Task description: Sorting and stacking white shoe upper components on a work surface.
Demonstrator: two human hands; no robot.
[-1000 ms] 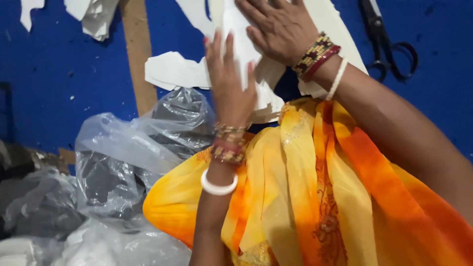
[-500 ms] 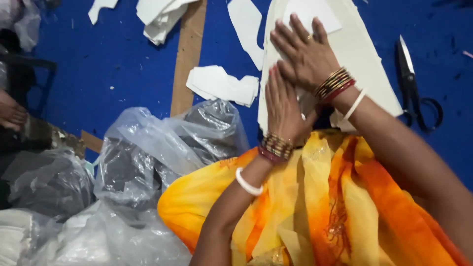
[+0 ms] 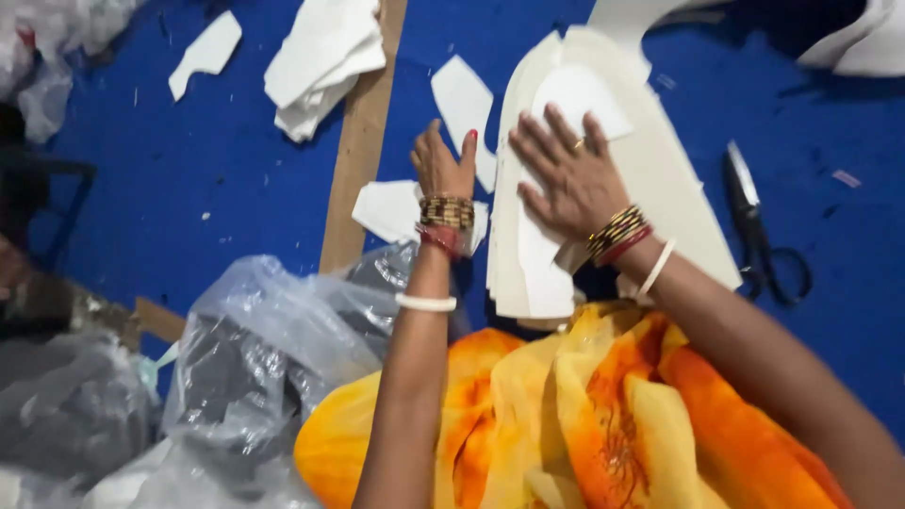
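A stack of cream, arch-shaped cut pieces [image 3: 660, 179] lies on the blue floor covering. My right hand [image 3: 566, 179] presses flat on top of the stack, fingers spread, a smaller white piece [image 3: 577, 94] under its fingertips. My left hand [image 3: 445, 165] stands on edge against the stack's left side, fingers together and pointing away from me. Both wrists carry bangles. An orange and yellow garment [image 3: 584, 415] covers my lap below the stack.
Black scissors [image 3: 759, 226] lie right of the stack. White scraps [image 3: 462, 99] and a folded white pile [image 3: 320, 61] lie at the upper left. A wooden strip [image 3: 363, 141] crosses the floor. Clear plastic bags [image 3: 255, 368] with dark contents fill the lower left.
The view has shifted, so the stack sits lower and further right in the picture. My left hand has moved off the top of the stack to its left edge.
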